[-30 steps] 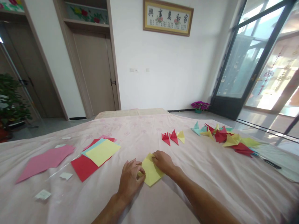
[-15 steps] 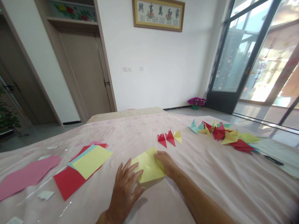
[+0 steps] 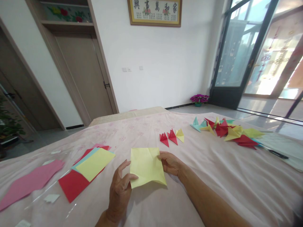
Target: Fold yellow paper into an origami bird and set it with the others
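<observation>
A square sheet of yellow paper (image 3: pixel 147 167) with faint creases is held just above the cloth, its near edge bowed up. My left hand (image 3: pixel 120 186) grips its left edge, with the thumb on top and the other fingers at the side or beneath. At the opposite edge, the fingers of my right hand (image 3: pixel 170 163) pinch the upper right part. Beyond the sheet stand two red paper cranes (image 3: pixel 172 137) and a yellow folded piece (image 3: pixel 180 135) in a short row.
Yellow, blue and red paper sheets (image 3: pixel 96 164) lie overlapped on the left, beside pink paper (image 3: pixel 33 181) and clear plastic. Several folded cranes (image 3: pixel 222 129) crowd the far right, near a black pen (image 3: pixel 278 154). A pale pink cloth (image 3: pixel 146 209) covers the surface.
The yellow sheet has turned so its edges are nearly square to me. My left hand has gone from spread fingers over it to gripping its left edge. The view has shifted slightly.
</observation>
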The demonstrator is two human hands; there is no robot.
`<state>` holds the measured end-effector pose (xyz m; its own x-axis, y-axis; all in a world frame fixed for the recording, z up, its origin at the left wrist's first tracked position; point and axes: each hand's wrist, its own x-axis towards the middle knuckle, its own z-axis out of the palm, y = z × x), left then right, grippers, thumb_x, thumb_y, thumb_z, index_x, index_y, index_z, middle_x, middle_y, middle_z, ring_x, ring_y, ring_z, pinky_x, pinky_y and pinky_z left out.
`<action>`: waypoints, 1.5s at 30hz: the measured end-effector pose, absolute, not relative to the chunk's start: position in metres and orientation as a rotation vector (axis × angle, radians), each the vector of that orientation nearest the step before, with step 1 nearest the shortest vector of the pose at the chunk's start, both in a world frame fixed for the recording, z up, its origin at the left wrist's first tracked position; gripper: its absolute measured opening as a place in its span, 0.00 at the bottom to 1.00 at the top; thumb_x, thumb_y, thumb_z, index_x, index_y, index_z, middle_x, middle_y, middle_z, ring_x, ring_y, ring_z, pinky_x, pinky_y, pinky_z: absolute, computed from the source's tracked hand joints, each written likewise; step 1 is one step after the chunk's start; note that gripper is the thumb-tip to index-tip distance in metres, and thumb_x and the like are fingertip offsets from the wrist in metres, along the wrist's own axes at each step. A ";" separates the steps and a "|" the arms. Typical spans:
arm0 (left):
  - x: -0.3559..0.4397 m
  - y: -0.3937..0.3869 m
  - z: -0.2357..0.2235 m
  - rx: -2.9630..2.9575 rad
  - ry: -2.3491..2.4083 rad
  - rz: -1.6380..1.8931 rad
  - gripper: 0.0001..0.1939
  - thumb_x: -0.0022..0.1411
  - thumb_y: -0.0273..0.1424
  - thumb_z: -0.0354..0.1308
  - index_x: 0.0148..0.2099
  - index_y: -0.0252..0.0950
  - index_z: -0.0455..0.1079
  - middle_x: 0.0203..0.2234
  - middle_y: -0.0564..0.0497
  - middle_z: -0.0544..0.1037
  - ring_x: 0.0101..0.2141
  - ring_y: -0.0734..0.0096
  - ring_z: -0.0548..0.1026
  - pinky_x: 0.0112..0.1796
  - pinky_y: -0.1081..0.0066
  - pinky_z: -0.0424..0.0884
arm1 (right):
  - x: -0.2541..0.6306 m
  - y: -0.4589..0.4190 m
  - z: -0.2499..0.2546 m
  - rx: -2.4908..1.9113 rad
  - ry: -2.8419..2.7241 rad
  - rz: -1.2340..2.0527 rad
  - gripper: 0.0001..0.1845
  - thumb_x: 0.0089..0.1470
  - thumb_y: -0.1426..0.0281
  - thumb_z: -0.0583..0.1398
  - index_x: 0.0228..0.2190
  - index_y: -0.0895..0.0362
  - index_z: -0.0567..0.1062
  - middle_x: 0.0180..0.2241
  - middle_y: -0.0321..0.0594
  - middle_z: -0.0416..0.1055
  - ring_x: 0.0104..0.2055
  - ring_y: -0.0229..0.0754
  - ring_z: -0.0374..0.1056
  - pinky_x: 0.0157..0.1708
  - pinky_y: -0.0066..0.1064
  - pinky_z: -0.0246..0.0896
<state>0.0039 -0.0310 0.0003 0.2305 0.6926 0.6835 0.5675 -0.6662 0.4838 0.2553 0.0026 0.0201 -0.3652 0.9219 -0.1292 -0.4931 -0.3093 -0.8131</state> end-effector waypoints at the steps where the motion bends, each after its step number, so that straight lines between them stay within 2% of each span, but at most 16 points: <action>1: 0.003 -0.029 -0.002 2.302 1.207 1.413 0.12 0.54 0.22 0.52 0.32 0.43 0.74 0.53 0.48 0.70 0.57 0.53 0.66 0.54 0.50 0.68 | 0.254 0.002 0.020 -0.745 -0.849 1.832 0.18 0.44 0.80 0.57 0.41 0.63 0.74 0.36 0.47 0.79 0.40 0.45 0.77 0.47 0.36 0.69; 4: 0.000 -0.023 -0.007 2.155 1.172 1.366 0.12 0.53 0.21 0.51 0.33 0.41 0.73 0.52 0.46 0.70 0.55 0.56 0.68 0.52 0.55 0.69 | 0.249 0.001 0.022 -0.730 -0.834 1.819 0.16 0.47 0.79 0.58 0.41 0.63 0.74 0.37 0.48 0.79 0.40 0.46 0.77 0.46 0.37 0.69; 7: -0.002 -0.019 -0.008 2.013 1.219 1.338 0.13 0.54 0.22 0.49 0.35 0.40 0.73 0.51 0.46 0.71 0.54 0.57 0.68 0.55 0.55 0.66 | 0.243 0.000 0.024 -0.708 -0.821 1.766 0.15 0.49 0.76 0.59 0.42 0.62 0.74 0.38 0.49 0.79 0.40 0.46 0.77 0.46 0.39 0.69; 9: -0.002 -0.018 -0.006 1.890 1.229 1.344 0.12 0.59 0.26 0.48 0.37 0.39 0.73 0.52 0.46 0.71 0.55 0.57 0.68 0.55 0.56 0.65 | 0.238 0.000 0.024 -0.686 -0.815 1.715 0.15 0.51 0.74 0.59 0.43 0.61 0.73 0.39 0.48 0.79 0.41 0.46 0.76 0.47 0.39 0.69; 12: -0.001 -0.019 -0.002 1.628 1.174 1.303 0.16 0.66 0.38 0.46 0.42 0.38 0.73 0.51 0.44 0.72 0.52 0.58 0.71 0.49 0.61 0.71 | 0.232 0.000 0.021 -0.650 -0.817 1.654 0.17 0.53 0.70 0.61 0.46 0.59 0.72 0.43 0.47 0.78 0.43 0.46 0.75 0.48 0.40 0.68; 14: 0.001 -0.019 -0.001 1.477 1.173 1.246 0.19 0.66 0.44 0.46 0.44 0.37 0.73 0.48 0.44 0.75 0.47 0.59 0.74 0.45 0.65 0.73 | 0.228 0.000 0.019 -0.628 -0.822 1.634 0.17 0.54 0.69 0.62 0.46 0.58 0.72 0.45 0.47 0.77 0.44 0.46 0.75 0.49 0.39 0.68; 16: 0.002 -0.017 -0.003 1.399 1.223 1.201 0.20 0.63 0.46 0.52 0.45 0.37 0.73 0.41 0.45 0.77 0.41 0.60 0.77 0.40 0.66 0.74 | 0.224 -0.002 0.017 -0.609 -0.830 1.631 0.17 0.54 0.67 0.63 0.46 0.58 0.73 0.45 0.47 0.77 0.45 0.46 0.74 0.49 0.39 0.67; 18: 0.003 -0.014 -0.006 1.354 1.263 1.199 0.20 0.58 0.44 0.59 0.46 0.36 0.72 0.38 0.46 0.78 0.37 0.61 0.78 0.35 0.68 0.74 | 0.221 -0.004 0.017 -0.596 -0.838 1.638 0.17 0.54 0.67 0.63 0.45 0.58 0.73 0.44 0.47 0.77 0.46 0.46 0.74 0.49 0.39 0.67; 20: 0.004 -0.012 -0.007 1.287 1.247 1.245 0.22 0.54 0.40 0.63 0.49 0.35 0.70 0.40 0.45 0.79 0.38 0.60 0.78 0.34 0.69 0.74 | 0.220 -0.005 0.016 -0.598 -0.839 1.646 0.17 0.54 0.66 0.63 0.45 0.59 0.73 0.44 0.47 0.77 0.47 0.47 0.74 0.49 0.39 0.67; 24: 0.003 -0.010 -0.003 1.102 1.092 1.353 0.33 0.51 0.37 0.66 0.58 0.35 0.63 0.42 0.44 0.79 0.41 0.60 0.78 0.39 0.67 0.74 | 0.222 -0.002 0.012 -0.633 -0.820 1.644 0.15 0.56 0.66 0.62 0.44 0.59 0.74 0.45 0.48 0.77 0.46 0.45 0.74 0.49 0.38 0.67; 27: 0.002 -0.010 0.001 1.043 1.018 1.358 0.42 0.51 0.37 0.67 0.65 0.38 0.56 0.39 0.47 0.79 0.39 0.64 0.79 0.38 0.70 0.74 | 0.225 0.000 0.010 -0.665 -0.814 1.633 0.14 0.56 0.68 0.61 0.44 0.59 0.74 0.44 0.47 0.77 0.45 0.44 0.75 0.48 0.36 0.68; 29: 0.001 -0.010 0.003 1.030 1.020 1.349 0.43 0.49 0.38 0.69 0.65 0.39 0.56 0.38 0.48 0.80 0.37 0.65 0.79 0.35 0.72 0.73 | 0.225 0.000 0.011 -0.687 -0.820 1.622 0.14 0.56 0.68 0.61 0.44 0.59 0.74 0.44 0.47 0.78 0.44 0.44 0.75 0.48 0.36 0.68; 31: 0.001 -0.011 0.004 1.034 1.011 1.322 0.40 0.48 0.39 0.69 0.62 0.38 0.62 0.39 0.47 0.80 0.36 0.65 0.79 0.35 0.72 0.73 | 0.225 -0.002 0.013 -0.707 -0.835 1.607 0.13 0.55 0.68 0.61 0.43 0.59 0.74 0.43 0.46 0.78 0.43 0.44 0.75 0.47 0.36 0.69; 35: 0.002 -0.012 0.003 1.231 1.005 1.233 0.27 0.52 0.41 0.66 0.51 0.32 0.72 0.37 0.43 0.81 0.34 0.62 0.79 0.37 0.66 0.74 | 0.223 -0.005 0.016 -0.753 -0.890 1.557 0.15 0.53 0.65 0.63 0.41 0.60 0.75 0.40 0.48 0.78 0.40 0.48 0.76 0.44 0.41 0.70; 40: 0.000 -0.009 -0.004 1.403 1.157 1.346 0.15 0.55 0.39 0.64 0.40 0.33 0.76 0.29 0.48 0.80 0.30 0.63 0.77 0.33 0.68 0.73 | 0.225 -0.003 0.016 -0.850 -0.971 1.313 0.23 0.46 0.64 0.67 0.45 0.58 0.76 0.36 0.44 0.79 0.35 0.47 0.74 0.40 0.41 0.68; 45: -0.014 -0.015 0.007 1.642 1.224 1.656 0.06 0.57 0.36 0.63 0.33 0.40 0.77 0.33 0.51 0.79 0.40 0.62 0.75 0.46 0.63 0.70 | 0.232 -0.003 0.023 -0.955 -1.098 0.871 0.13 0.42 0.69 0.69 0.34 0.55 0.81 0.34 0.39 0.76 0.35 0.41 0.68 0.35 0.32 0.62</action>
